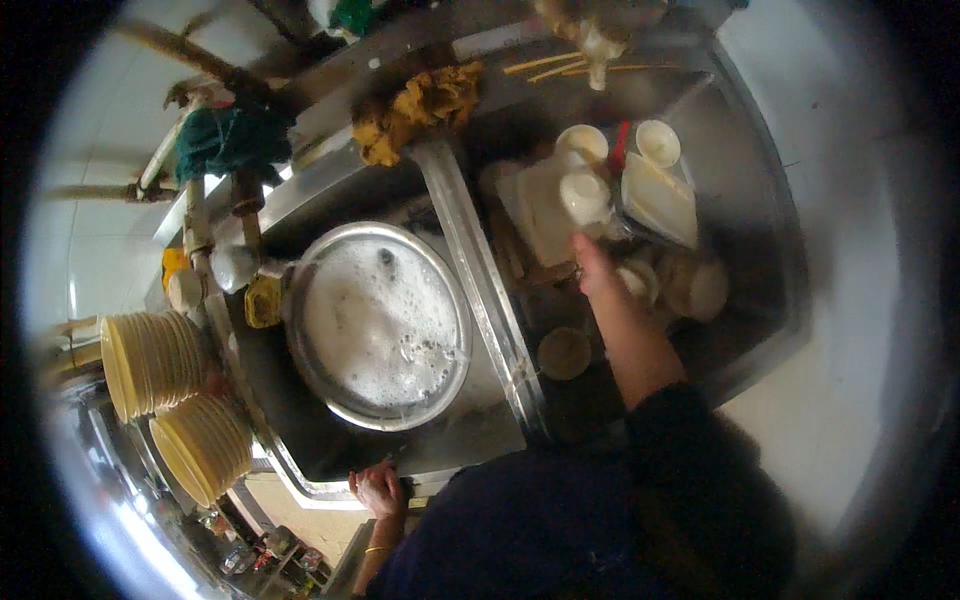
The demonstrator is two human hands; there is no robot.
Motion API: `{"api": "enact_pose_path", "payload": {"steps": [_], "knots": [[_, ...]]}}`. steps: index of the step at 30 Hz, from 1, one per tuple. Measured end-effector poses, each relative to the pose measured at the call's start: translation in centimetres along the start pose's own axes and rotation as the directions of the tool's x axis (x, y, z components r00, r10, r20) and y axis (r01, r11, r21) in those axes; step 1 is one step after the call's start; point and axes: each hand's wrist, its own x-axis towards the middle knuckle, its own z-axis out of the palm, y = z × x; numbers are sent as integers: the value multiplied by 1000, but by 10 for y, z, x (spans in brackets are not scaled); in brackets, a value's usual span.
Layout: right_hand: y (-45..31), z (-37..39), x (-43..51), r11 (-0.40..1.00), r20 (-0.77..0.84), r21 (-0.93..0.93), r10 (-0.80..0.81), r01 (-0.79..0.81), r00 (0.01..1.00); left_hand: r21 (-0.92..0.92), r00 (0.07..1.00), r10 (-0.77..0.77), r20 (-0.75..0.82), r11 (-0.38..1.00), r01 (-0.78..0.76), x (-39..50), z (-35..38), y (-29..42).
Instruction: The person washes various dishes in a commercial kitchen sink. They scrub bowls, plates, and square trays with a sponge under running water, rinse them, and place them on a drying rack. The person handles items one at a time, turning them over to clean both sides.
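My right hand point(592, 266) reaches into the right basin of a metal sink, its fingers at a small white bowl point(585, 196); whether they grip it is hard to tell. Beneath that bowl lies a pale square dish point(541, 217). Round about are more small bowls point(658, 144), a white rectangular dish point(660, 199) and a red-handled utensil point(619, 146). On the front rim of the left basin rests my left hand point(379, 489), fingers curled, its hold unclear. A round metal basin point(382, 330) of foamy water stands in the left basin.
A metal divider point(480, 277) separates the sink's basins, with a yellow-brown cloth point(420, 105) at its far end. Stacked yellowish plates point(150, 367) stand at the left. Pipes, a green cloth point(234, 142) and a yellow sponge point(263, 301) are near the left edge. Chopsticks point(547, 66) lie on the back ledge.
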Motion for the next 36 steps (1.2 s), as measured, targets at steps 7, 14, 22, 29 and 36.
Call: {"api": "enact_pose_path", "payload": {"steps": [7, 14, 22, 29, 36], "knots": [[-23, -37, -126, 991, -140, 9, -130, 132, 982, 10, 997, -81, 18, 997, 81, 3, -16, 17], [-33, -174, -170, 894, -260, -361, -371, 267, 891, -80, 998, -55, 17, 995, 56, 4, -11, 9], [-116, -126, -355, 887, 105, -215, -395, 408, 913, -137, 989, -2, -146, 990, -18, -2, -9, 11], [-29, 76, -315, 896, 504, -337, -89, 290, 859, -68, 993, -17, -117, 998, 9, -9, -9, 1], [99, 228, -258, 623, 373, -711, -58, 325, 926, -104, 993, -38, -108, 994, 27, 1, 2, 5]]}}
